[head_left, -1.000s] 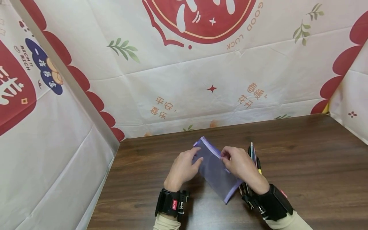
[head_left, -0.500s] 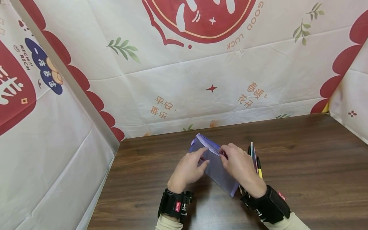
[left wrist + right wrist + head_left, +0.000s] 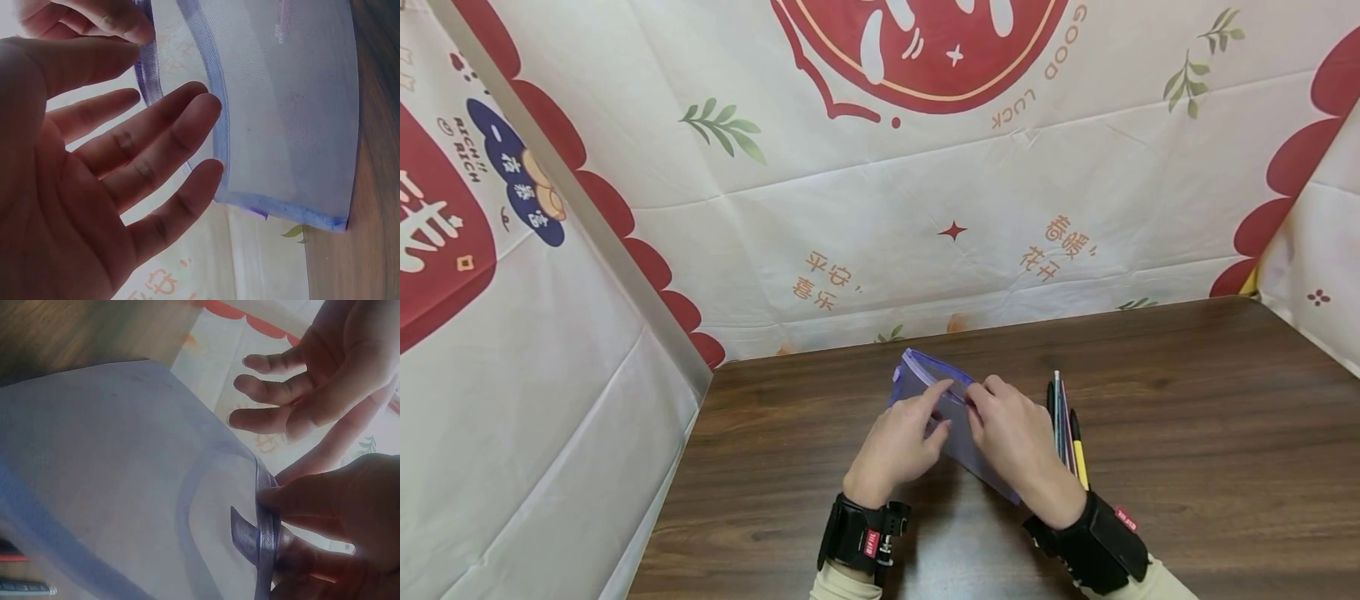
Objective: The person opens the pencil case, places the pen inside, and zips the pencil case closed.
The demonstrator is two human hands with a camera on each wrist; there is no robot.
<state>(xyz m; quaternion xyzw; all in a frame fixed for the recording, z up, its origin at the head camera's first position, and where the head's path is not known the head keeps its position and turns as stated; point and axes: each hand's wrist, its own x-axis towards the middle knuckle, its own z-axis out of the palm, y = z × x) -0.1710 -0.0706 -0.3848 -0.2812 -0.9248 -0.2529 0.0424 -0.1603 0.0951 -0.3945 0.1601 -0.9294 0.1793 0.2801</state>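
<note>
Since the earlier frames, we are seeing the left hand [image 3: 895,446] moving right and away from us, and the right hand [image 3: 1018,442] shifting slightly left, uncovering more of the pens [image 3: 1061,429]. The pouch [image 3: 294,119] is turning too, its top corner now lying further left. With the right thumb and fingers, we are pinching the pouch's edge near a small tab [image 3: 245,536]. The left fingers are spreading apart, gently bent and gripping nothing, in front of the pouch's mouth; we are not managing to tell whether the index fingertip is touching the edge. The pouch is slanting between both hands, over the table [image 3: 1187,442]; whether its lower corner is resting there, we are unable to tell. The pens are lying just right of the right hand. Beyond the table, we are seeing a printed cloth [image 3: 880,192] hanging.
</note>
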